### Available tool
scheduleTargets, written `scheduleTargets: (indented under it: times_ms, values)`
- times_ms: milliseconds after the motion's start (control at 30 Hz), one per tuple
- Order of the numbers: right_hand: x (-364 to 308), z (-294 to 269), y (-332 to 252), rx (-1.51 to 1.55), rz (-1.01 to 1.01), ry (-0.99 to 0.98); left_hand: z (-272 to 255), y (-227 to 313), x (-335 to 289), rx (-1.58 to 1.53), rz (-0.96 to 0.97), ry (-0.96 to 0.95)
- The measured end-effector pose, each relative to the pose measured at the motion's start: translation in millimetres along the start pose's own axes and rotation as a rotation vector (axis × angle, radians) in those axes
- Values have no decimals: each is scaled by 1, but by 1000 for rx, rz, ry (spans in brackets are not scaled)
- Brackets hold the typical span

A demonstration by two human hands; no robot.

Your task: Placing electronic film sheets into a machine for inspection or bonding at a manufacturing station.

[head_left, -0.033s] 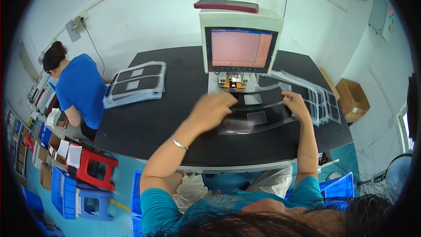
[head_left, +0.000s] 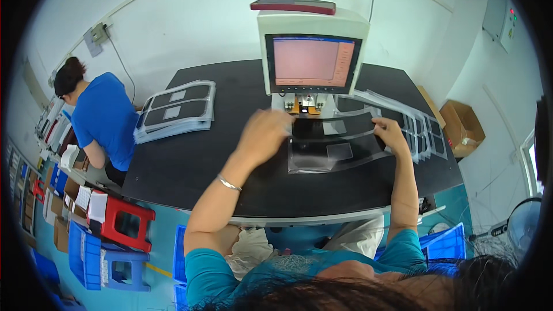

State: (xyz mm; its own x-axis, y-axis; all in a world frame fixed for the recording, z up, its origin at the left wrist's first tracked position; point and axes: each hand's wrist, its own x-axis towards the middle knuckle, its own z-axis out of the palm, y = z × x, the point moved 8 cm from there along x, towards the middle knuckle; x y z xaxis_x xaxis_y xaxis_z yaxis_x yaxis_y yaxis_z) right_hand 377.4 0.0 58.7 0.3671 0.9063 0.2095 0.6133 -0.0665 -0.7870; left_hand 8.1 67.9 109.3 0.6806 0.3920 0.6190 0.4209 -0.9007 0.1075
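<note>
Between my hands is a thin clear-edged plastic sheet with two black panels and a small pale rectangle in each. Its far edge lies just below the orange-and-metal fixture of a white bench machine with a screen. My left hand is closed at the sheet's upper left corner, fingertips partly hidden by the hand itself. At the right edge, my right hand pinches the sheet between thumb and fingers. The sheet bows slightly and its near part looks a little blurred.
A stack of similar sheets lies on the left of the black table. More clear-framed sheets fan out at the right. A person in blue works at the far left. A cardboard box stands beyond the table's right side.
My left hand has shifted slightly left and away from me along the sheet. The sheet is flatter and less blurred. My right hand keeps its hold, moved a little.
</note>
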Motion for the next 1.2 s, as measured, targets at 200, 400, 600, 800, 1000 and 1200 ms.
scheduleTargets:
  times_ms: [200, 400, 600, 800, 1000, 1200]
  values:
    - [3, -14, 19, 13, 30, 15, -37, -167, -74, 721, -647, 125]
    - [2, -17, 13, -20, 8, 56, -23, -220, -114, 713, -875, -37]
    - [1, -17, 10, -54, 4, 50, -36, -213, -103, 676, -888, -30]
    - [2, -21, 11, -71, -23, 83, -44, -211, -105, 718, -800, -64]
    - [3, -21, 16, -108, -21, 66, -49, -219, -110, 553, -864, -25]
    - [3, -21, 17, -75, -4, 45, -42, -217, -114, 651, -901, -94]
